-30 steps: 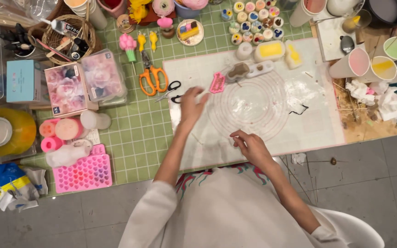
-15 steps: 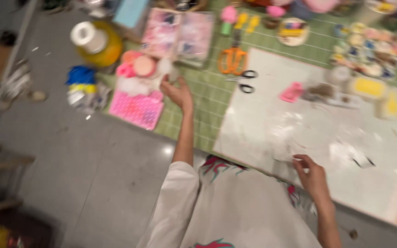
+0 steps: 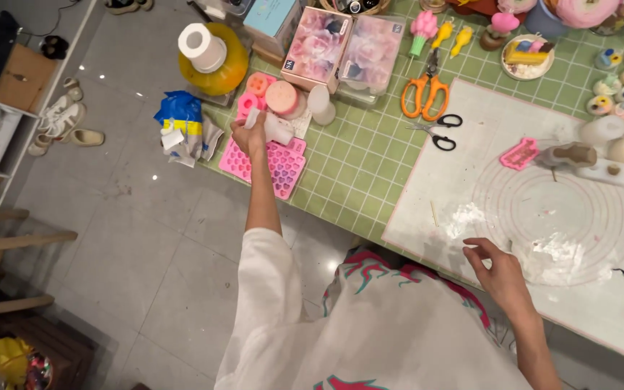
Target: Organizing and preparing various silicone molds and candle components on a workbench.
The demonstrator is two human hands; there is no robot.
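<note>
At a craft table covered by a green grid cutting mat (image 3: pixel 359 162), the person's left hand (image 3: pixel 248 136) grips a small white cylinder (image 3: pixel 272 127) above a pink heart-cavity silicone mould (image 3: pixel 279 162) (orange-handled scissors (image 3: pixel 425 92) lie well apart), while the right hand (image 3: pixel 496 269) rests loosely open, empty, on a white silicone work mat (image 3: pixel 579 310).

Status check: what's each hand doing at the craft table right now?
Left hand grips small white bottle above pink silicone mould. Right hand open, empty, over white round-marked mat. Nothing in the way.
</note>
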